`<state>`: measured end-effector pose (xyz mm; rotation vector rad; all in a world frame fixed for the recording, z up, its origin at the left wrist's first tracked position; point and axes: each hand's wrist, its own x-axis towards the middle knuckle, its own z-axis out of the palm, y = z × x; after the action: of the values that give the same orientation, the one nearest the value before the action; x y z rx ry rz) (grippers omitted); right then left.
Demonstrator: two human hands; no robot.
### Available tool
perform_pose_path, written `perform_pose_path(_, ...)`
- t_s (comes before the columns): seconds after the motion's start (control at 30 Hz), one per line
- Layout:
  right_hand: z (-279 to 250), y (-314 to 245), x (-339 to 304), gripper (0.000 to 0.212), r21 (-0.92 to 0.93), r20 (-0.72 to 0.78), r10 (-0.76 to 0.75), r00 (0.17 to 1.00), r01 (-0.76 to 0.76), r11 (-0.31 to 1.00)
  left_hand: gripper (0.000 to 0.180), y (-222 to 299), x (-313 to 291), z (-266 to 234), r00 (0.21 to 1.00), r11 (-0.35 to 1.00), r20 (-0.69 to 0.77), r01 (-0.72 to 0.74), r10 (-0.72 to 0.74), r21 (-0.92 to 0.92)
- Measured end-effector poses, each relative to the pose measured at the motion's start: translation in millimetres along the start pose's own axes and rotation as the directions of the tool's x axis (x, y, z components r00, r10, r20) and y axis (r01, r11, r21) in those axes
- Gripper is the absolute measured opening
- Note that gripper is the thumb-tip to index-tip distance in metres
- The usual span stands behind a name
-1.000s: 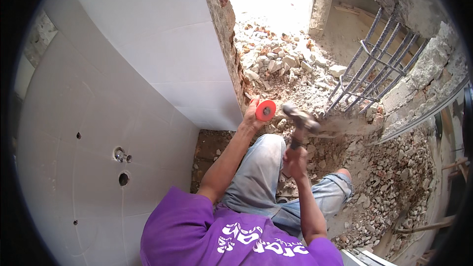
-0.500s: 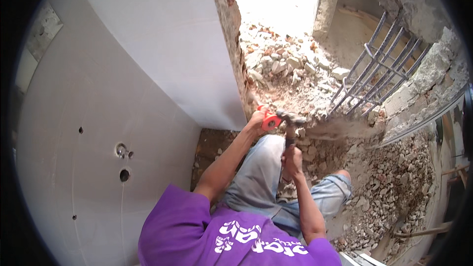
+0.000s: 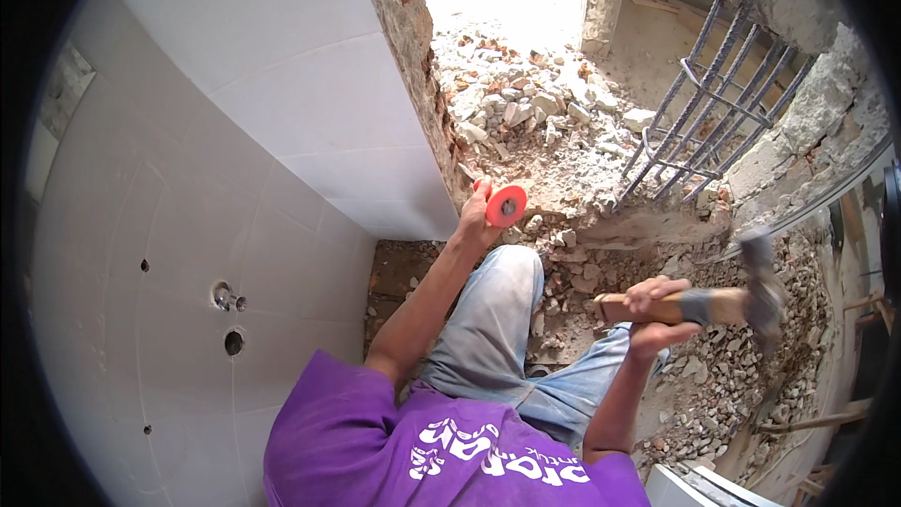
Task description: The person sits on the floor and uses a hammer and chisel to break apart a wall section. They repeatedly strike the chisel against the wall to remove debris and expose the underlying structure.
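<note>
My left hand (image 3: 477, 214) is closed around a chisel with a round red-orange hand guard (image 3: 507, 207). The metal struck end shows in the middle of the guard, facing me. Its far end points at the broken lower edge of the wall (image 3: 449, 145); where the tip touches is hard to make out. Out to the right, over my bent knee, my right hand (image 3: 657, 310) grips a hammer (image 3: 721, 307) by its wooden handle. The hammer's dark head (image 3: 763, 291) is smeared by motion and well apart from the chisel.
Broken masonry (image 3: 530, 108) is heaped in the bright opening ahead. Bent steel bars (image 3: 718, 103) jut from broken concrete at the upper right. More rubble (image 3: 723, 385) covers the floor to the right. A pale tiled wall (image 3: 178, 216) with pipe holes stands on the left.
The hammer has swung from right at the chisel guard out to the right, my right hand with it. The chisel stays in my left hand, shifted slightly up and left in view.
</note>
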<state>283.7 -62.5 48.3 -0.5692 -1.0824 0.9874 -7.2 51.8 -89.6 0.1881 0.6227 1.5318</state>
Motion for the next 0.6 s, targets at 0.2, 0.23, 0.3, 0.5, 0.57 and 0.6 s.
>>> perform_pose_path(0.2,52,44,8,0.078,0.331,-0.074,-0.326,0.942,0.332,0.883,0.021,-2,34,-4,0.998,0.996,-0.030,-0.050,0.048,-0.075)
perform_pose_path(0.23,63,83,-13,0.076,0.246,-0.112,-0.175,0.978,0.198,0.949,0.023,-2,33,4,0.999,0.997,-0.045,-0.032,0.029,-0.063)
perform_pose_path(0.3,21,181,-55,0.070,-0.576,0.310,0.264,0.913,-0.040,0.816,0.027,3,24,27,0.997,0.999,-0.076,0.001,-0.003,-0.037)
perform_pose_path(0.5,19,132,-54,0.073,-0.413,0.210,0.566,0.797,-0.453,0.790,0.038,25,23,-18,0.997,0.998,0.052,0.056,-0.058,0.033)
perform_pose_path(0.57,34,80,-34,0.077,-0.194,0.245,0.395,0.885,-0.355,0.915,0.038,16,37,-41,0.994,0.999,0.097,0.045,-0.045,0.000)
perform_pose_path(0.6,37,67,-27,0.079,-0.127,0.213,0.313,0.926,-0.292,0.948,0.038,11,33,-23,0.997,0.998,0.037,0.069,-0.069,-0.012)
